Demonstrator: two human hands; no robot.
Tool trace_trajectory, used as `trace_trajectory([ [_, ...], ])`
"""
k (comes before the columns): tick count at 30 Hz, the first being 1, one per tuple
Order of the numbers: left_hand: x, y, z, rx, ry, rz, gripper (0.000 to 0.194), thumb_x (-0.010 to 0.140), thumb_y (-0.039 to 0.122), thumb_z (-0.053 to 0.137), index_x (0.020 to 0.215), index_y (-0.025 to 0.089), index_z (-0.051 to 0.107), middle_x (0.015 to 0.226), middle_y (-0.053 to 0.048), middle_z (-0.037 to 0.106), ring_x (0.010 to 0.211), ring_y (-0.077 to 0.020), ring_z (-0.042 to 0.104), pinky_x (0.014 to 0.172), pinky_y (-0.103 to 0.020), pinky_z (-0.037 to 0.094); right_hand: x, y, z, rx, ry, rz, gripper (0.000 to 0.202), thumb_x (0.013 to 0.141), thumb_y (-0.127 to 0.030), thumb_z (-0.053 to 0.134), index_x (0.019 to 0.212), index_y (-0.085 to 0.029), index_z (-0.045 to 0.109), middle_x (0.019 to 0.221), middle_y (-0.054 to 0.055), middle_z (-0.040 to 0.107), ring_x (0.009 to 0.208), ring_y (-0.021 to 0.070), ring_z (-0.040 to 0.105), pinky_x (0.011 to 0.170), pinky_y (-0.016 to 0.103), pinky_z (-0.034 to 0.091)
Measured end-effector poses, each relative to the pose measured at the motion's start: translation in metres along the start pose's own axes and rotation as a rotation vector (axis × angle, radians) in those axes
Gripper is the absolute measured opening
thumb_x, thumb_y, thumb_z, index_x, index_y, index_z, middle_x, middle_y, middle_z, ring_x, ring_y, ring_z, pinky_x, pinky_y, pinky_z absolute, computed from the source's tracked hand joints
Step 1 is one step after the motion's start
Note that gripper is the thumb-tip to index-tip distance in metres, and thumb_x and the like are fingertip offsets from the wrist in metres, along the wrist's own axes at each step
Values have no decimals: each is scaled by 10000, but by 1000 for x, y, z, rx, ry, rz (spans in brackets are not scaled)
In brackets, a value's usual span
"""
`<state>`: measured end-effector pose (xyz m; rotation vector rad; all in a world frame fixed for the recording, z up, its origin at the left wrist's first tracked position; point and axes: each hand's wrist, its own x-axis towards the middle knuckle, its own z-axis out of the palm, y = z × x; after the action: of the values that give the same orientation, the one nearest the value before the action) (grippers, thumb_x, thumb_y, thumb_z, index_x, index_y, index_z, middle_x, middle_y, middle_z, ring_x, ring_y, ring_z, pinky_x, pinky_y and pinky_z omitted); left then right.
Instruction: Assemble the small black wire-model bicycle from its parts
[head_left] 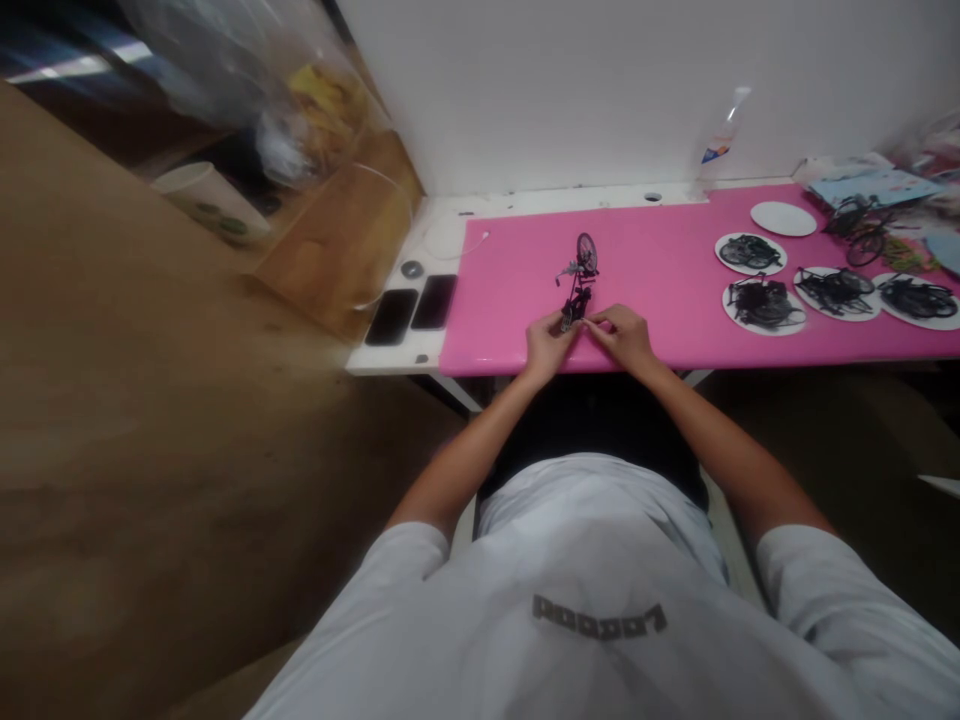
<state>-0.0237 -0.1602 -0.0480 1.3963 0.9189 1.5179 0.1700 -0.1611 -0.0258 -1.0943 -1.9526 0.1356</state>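
A small black model bicycle is at the near middle of the pink mat, its one visible wheel pointing away from me. My left hand is closed on the bicycle's near end, thumb and fingers around its left side. From the right, my right hand reaches the same end with thumb and forefinger pinched together. Whether a tiny part sits in that pinch is too small to make out. The near end of the bicycle is partly hidden by my fingers.
Several white plates, among them a plate of black parts and a bare plate, stand at the right. Another model bicycle is behind them. Two dark phones lie left of the mat. A plastic bottle stands at the back wall.
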Motion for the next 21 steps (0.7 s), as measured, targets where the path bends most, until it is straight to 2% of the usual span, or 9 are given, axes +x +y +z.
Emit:
trace_trajectory([
  [7, 0, -2, 1, -21, 27, -22, 393, 850, 504, 916, 1053, 175, 847, 1056, -99, 865, 925, -207, 796, 952, -388, 652, 1, -4, 0, -7, 25, -62, 390, 1124, -522, 603, 1076, -221, 847, 1004, 112, 853, 907, 268, 764, 859, 422, 610],
  [15, 0, -4, 5, -121, 76, -61, 417, 820, 486, 934, 1073, 169, 834, 1103, -119, 863, 995, -229, 820, 1020, -427, 659, 4, -10, 1, -18, 94, -83, 231, 1062, -396, 672, 1063, -226, 828, 1007, 109, 851, 915, 269, 762, 855, 430, 611],
  [21, -3, -2, 5, -70, 90, -30, 378, 859, 457, 909, 1100, 176, 829, 1117, -115, 863, 998, -226, 824, 1015, -416, 659, 4, -12, 2, -57, 123, -62, 233, 1049, -397, 682, 991, -219, 821, 933, 105, 833, 865, 263, 736, 819, 422, 597],
])
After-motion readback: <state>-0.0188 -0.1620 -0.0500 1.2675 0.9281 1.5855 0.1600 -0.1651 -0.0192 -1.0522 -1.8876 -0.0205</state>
